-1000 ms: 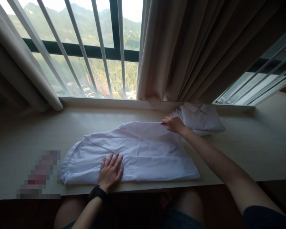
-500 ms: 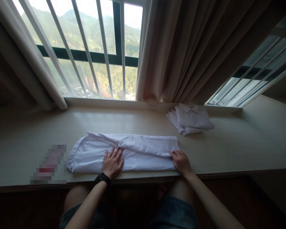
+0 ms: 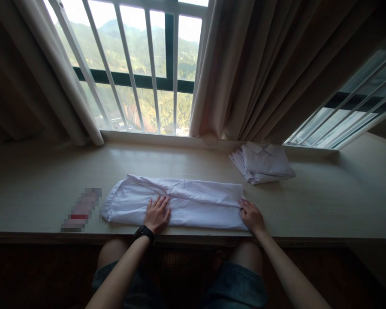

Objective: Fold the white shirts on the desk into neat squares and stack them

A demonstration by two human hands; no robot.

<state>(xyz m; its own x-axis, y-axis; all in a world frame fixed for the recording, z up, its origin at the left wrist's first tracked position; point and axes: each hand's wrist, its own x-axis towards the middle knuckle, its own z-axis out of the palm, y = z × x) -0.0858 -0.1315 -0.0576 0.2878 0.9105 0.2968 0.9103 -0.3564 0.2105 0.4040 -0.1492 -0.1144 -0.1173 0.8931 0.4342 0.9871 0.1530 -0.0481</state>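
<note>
Partly blurred object [image 3: 81,210]; left hand [image 3: 157,214] flat, right hand [image 3: 251,216] pinching garment [image 3: 193,206].

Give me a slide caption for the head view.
Left hand flat on a folded white garment, right hand at its end.
</note>
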